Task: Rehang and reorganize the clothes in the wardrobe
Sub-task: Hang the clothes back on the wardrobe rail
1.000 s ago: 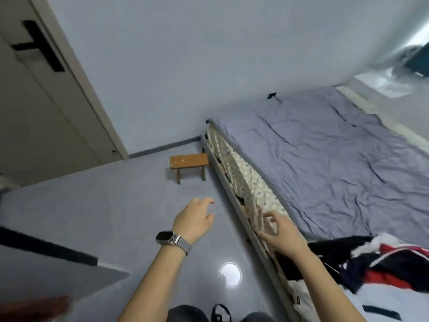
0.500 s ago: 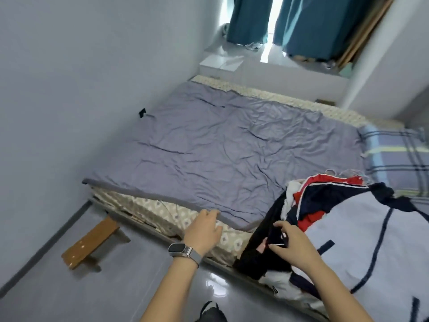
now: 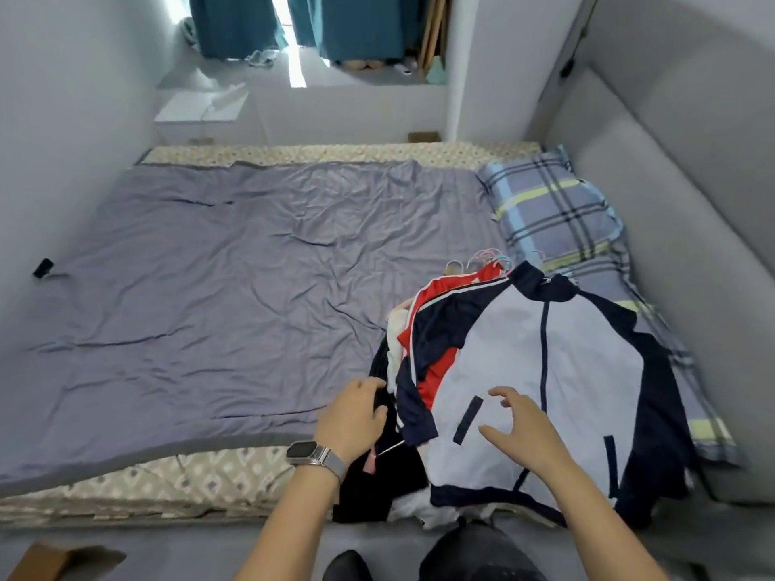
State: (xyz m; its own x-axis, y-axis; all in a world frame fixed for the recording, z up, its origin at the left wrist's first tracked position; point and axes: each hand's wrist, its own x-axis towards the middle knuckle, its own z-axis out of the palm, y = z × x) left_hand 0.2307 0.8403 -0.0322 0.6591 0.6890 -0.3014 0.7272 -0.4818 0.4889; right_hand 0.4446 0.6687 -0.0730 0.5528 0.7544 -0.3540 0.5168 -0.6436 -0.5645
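Clothes pile (image 3: 495,371) sat on the bed (image 3: 209,308) at its near edge, toward the right corner, with the lower hems spilling over the edge. Top layer was a light blue jacket (image 3: 545,371) with navy sleeves and collar, zip closed, collar pointing toward the far side. Under it, red/white/navy garments (image 3: 432,329) fanned out to the left, and a black garment (image 3: 377,484) hung off the near edge. Hanger hooks (image 3: 486,262), pastel, bunched at the far end of the pile, just beside the plaid pillow (image 3: 553,211) by the headboard (image 3: 671,182). Left hand (image 3: 352,417), watch (image 3: 308,452) on the wrist, rested at the pile's left side with fingers curled against the black fabric; whether it actually gripped it, can't tell. Right hand (image 3: 520,421) hovered over the jacket's lower front, fingers spread and bent, holding nothing. Hands were apart, pile's left flank between them. Grey-purple sheet (image 3: 251,266) covered most of the bed, wrinkled. Patterned mattress (image 3: 167,480) showed along the near edge. Teal curtains (image 3: 335,23) at the far wall.
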